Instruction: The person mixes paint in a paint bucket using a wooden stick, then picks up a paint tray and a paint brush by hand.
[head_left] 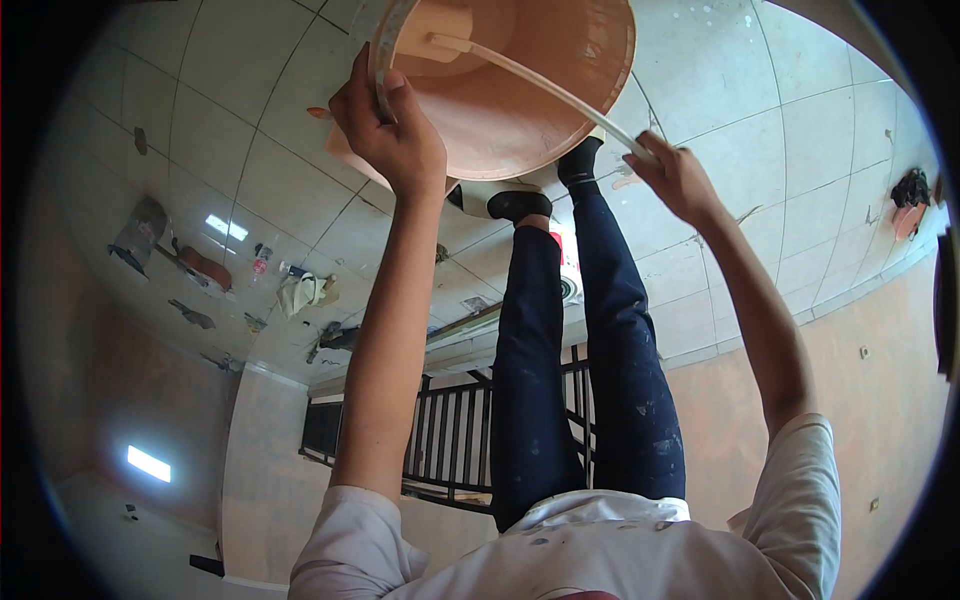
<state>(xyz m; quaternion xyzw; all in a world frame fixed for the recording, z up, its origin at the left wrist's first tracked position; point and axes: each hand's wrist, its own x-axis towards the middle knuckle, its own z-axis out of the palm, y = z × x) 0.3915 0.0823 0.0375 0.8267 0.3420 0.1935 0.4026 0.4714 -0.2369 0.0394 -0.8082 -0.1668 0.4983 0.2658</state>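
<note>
A large bucket (540, 120), coated inside with peach-coloured paint, is at the top of the head view, its mouth turned toward me. My left hand (395, 130) is closed around its rim on the left, thumb on the edge. My right hand (675, 180) grips the near end of a long pale stick (560, 92), which crosses the bucket's mouth. The stick's far end lies inside, against a peach block-like shape (425, 38) whose kind I cannot make out. Both my feet are on the floor just below the bucket.
Tiled floor (300, 150) with paint spots surrounds me. At left lie a clear plastic container (140, 235), a bottle (262, 262) and crumpled cloth or plastic (302, 292). A white-and-red can-like container (567, 265) is by my legs. A black metal railing (450, 430) stands behind.
</note>
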